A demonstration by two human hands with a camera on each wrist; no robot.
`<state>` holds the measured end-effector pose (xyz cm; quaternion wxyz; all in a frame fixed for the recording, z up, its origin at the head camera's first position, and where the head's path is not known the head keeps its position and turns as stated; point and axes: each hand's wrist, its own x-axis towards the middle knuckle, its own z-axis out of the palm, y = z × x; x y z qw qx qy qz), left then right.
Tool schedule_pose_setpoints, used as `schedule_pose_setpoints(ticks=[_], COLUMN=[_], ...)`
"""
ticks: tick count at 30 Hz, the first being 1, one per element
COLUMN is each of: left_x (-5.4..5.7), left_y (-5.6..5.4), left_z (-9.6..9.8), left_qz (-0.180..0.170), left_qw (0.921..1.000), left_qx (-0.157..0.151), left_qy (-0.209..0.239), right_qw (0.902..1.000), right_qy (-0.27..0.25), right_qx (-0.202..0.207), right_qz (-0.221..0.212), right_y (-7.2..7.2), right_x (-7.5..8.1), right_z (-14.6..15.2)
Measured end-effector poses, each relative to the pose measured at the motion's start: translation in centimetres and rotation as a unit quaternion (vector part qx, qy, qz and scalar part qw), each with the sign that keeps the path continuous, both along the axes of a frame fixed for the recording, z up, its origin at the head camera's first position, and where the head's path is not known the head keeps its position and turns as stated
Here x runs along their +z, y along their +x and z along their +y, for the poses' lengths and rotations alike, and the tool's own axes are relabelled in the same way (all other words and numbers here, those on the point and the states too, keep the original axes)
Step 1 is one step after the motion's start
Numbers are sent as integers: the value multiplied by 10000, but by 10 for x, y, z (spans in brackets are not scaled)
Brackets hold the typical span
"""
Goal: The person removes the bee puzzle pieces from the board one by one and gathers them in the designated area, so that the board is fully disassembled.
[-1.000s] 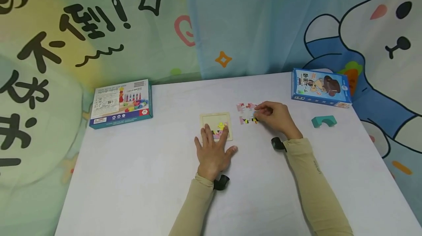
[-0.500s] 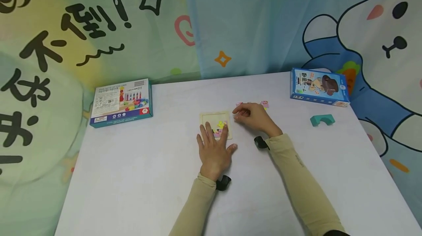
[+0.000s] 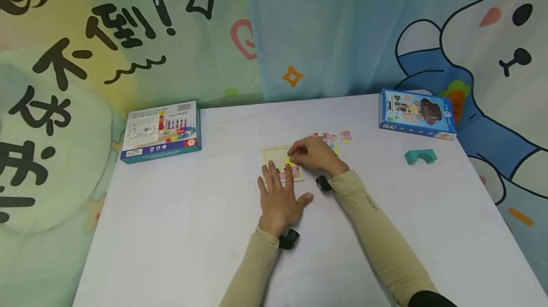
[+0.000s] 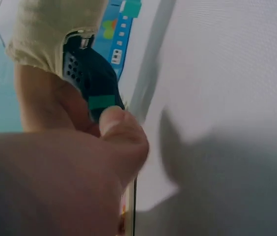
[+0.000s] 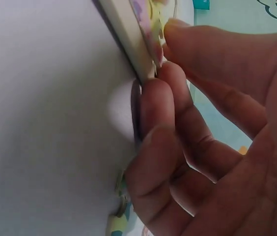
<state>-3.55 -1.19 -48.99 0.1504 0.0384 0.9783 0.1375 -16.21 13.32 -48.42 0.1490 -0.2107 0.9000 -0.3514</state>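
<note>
A small wooden puzzle tray [image 3: 274, 147] lies on the white table, with joined pink and yellow pieces [image 3: 294, 170] in its lower right part. My left hand [image 3: 280, 202] rests with spread, straight fingers over the tray's lower edge. At the tray's upper right, my right hand [image 3: 314, 154] pinches a puzzle piece [image 5: 154, 42] between thumb and fingertips. In the right wrist view that piece stands tilted right at the tray's edge, its far part cut off by the frame. Loose puzzle pieces [image 3: 329, 136] lie just beyond the right hand, which partly covers them.
A teal-edged toy box [image 3: 162, 131] lies at the back left. A blue box [image 3: 417, 113] lies at the back right, with a green arch block [image 3: 420, 156] in front of it. Behind the table hangs a printed curtain [image 3: 321, 35].
My right hand has moved left from the loose pieces to the tray's upper right, carrying a puzzle piece. Loose pieces it covered show again. My left hand has stayed at the tray.
</note>
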Motion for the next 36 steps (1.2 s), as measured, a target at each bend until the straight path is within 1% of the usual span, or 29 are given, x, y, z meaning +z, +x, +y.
schedule_pose_setpoints(ticks=[7, 11, 17, 18, 23, 27, 31, 36], left_x=[-2, -3, -3, -3, -3, -1, 1, 0], left_y=[4, 5, 6, 6, 6, 7, 7, 7], left_z=[-10, -15, -16, -16, -13, -13, -14, -14], left_qz=[-23, -30, 143, 122, 181, 163, 70, 74], left_qw=[9983, 9977, 9980, 9982, 9993, 9996, 9996, 9994], left_qx=[-47, -46, -77, -98, -172, -184, -181, -162], left_qy=[573, 681, 617, 575, 263, 149, 224, 292], right_qw=[9996, 9993, 9985, 9984, 9984, 9986, 9991, 9996], right_qy=[237, 359, 543, 555, 505, 425, 240, 61], right_qx=[-57, -43, 9, -9, -99, -163, -169, -31], right_qz=[-167, -125, -120, -134, -211, -285, -319, -263], right_y=[-1, 0, 3, 4, 5, 6, 6, 6], right_x=[0, 0, 5, 6, 8, 9, 9, 11], right_z=[0, -2, -7, -7, -7, -7, -5, 0])
